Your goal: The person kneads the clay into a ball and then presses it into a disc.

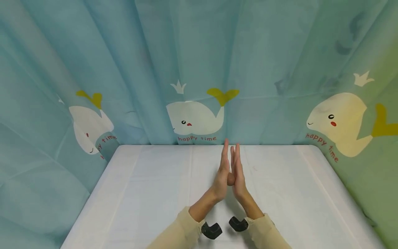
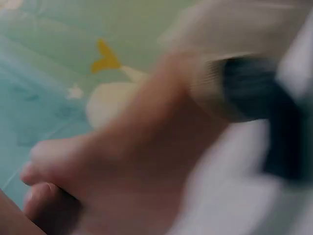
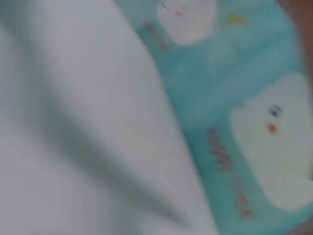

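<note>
Judging it mid-job: I have left hand (image 1: 220, 181) and right hand (image 1: 239, 180) straight-fingered, brown ball (image 1: 230, 179) between them, not yet released.

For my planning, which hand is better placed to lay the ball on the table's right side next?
Probably the right hand: it touches the ball and is nearer that side of the table.
</note>
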Available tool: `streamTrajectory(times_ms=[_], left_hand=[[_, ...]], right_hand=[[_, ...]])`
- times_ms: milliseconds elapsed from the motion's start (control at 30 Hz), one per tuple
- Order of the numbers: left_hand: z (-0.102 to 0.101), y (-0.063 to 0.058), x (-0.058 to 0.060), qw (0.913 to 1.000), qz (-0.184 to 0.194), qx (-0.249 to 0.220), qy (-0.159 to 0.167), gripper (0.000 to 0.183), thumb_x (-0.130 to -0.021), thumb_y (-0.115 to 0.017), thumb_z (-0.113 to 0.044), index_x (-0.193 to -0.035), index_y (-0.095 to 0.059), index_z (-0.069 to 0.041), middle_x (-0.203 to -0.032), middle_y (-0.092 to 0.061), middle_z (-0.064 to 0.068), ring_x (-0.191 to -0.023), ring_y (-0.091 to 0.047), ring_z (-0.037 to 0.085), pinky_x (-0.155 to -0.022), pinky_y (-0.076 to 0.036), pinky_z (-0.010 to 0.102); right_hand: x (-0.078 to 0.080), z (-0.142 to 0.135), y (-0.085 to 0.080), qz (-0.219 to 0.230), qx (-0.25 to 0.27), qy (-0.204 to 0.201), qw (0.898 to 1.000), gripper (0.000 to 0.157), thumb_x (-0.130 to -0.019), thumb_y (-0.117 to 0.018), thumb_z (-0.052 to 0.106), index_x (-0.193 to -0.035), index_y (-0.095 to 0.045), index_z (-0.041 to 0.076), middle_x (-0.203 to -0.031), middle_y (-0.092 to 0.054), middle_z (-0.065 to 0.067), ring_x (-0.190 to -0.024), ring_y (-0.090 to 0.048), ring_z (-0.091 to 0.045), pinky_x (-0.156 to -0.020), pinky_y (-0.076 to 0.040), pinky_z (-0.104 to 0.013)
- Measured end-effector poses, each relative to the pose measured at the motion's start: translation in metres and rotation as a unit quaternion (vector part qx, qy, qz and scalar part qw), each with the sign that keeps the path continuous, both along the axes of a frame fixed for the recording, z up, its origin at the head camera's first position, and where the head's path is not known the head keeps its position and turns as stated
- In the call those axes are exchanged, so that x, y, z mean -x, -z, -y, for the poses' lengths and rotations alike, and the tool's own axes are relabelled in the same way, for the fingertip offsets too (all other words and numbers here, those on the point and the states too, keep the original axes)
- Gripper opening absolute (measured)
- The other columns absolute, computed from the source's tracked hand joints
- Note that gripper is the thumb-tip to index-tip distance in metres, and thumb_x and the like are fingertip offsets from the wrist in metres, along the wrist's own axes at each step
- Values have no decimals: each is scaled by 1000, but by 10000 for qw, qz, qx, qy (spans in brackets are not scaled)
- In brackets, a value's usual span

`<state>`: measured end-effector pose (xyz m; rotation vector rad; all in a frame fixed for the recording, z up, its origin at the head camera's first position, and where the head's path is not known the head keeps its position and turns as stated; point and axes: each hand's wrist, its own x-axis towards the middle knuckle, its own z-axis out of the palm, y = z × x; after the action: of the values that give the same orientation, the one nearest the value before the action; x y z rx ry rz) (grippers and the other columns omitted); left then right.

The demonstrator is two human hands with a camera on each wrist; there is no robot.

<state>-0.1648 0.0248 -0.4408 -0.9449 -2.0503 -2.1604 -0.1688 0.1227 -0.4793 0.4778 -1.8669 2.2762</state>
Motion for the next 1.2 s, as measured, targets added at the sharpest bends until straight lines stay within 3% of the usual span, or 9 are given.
streamTrajectory(times_ms=[100, 200, 333, 500, 633, 767, 967, 1100, 1200], left_hand=[[5, -3, 11, 9993, -140, 80, -328, 69, -109, -11, -55, -166, 5, -19, -173, 7, 0, -157, 8, 17, -123, 4, 56], [8, 7, 18, 9949, -259, 658, -724, 70, -109, -10, -57, -167, 0, -19, -173, 5, 0, -158, 6, 19, -122, 4, 60], [7, 23, 8, 9948, -188, 857, -523, 68, -110, -10, -53, -166, 3, -16, -172, 6, 1, -158, 7, 23, -121, 2, 64], [8, 17, -2, 9999, 103, -17, 31, 66, -111, -8, -47, -165, 10, -14, -172, 12, 2, -157, 11, 20, -123, 3, 56], [14, 13, 8, 9993, 94, -96, -346, 67, -111, -7, -49, -165, 9, -13, -172, 11, 6, -157, 11, 21, -123, 6, 56], [14, 26, 20, 9964, 177, 351, -755, 68, -110, -11, -50, -166, 4, -16, -172, 8, 4, -157, 9, 22, -122, 6, 60], [6, 40, 4, 9988, 452, 191, -59, 64, -111, -12, -47, -166, 8, -19, -172, 13, -1, -156, 11, 20, -122, 4, 59], [8, 31, -6, 9982, 528, -178, 221, 62, -112, -8, -44, -165, 12, -19, -171, 15, -3, -156, 13, 18, -123, 5, 56], [12, 21, -2, 9988, 334, -333, 123, 62, -112, -7, -41, -164, 13, -14, -171, 15, 0, -156, 13, 19, -123, 6, 55]], right_hand=[[-14, 12, 3, -75, -15, -311, 9995, 56, -112, -1, 40, -164, 13, 28, -172, 9, -2, -157, 10, -22, -125, -4, -36], [-19, 15, -11, -331, 78, -313, 9989, 56, -112, -4, 41, -165, 12, 28, -173, 6, -2, -157, 10, -23, -123, -6, -29], [-7, 6, -25, -330, -29, 78, 9994, 57, -111, -8, 47, -165, 6, 34, -173, -1, 4, -158, 6, -18, -124, 2, -48], [7, 3, -1, 94, -334, 213, 9992, 54, -112, -5, 42, -165, 3, 34, -172, -1, 7, -157, 3, -14, -122, 6, -55], [-13, 19, 17, -72, -448, -35, 9990, 54, -113, -2, 31, -166, 6, 27, -172, 3, 1, -158, 4, -21, -120, 5, -59], [-27, 25, 1, -537, -436, 88, 9976, 55, -113, -6, 30, -166, 7, 26, -173, 6, 0, -158, 9, -22, -119, 8, -62], [0, 5, -19, -413, -685, 613, 9949, 54, -113, -8, 35, -166, 1, 32, -172, 1, 11, -157, 8, -14, -121, 8, -58], [12, 0, 6, -297, -793, 575, 9947, 54, -113, -4, 27, -166, 0, 24, -173, 6, 4, -157, 11, -18, -122, 8, -55], [1, 8, 23, -346, -700, 311, 9965, 53, -114, -5, 22, -166, 1, 18, -173, 7, -6, -157, 10, -22, -123, 5, -44]])
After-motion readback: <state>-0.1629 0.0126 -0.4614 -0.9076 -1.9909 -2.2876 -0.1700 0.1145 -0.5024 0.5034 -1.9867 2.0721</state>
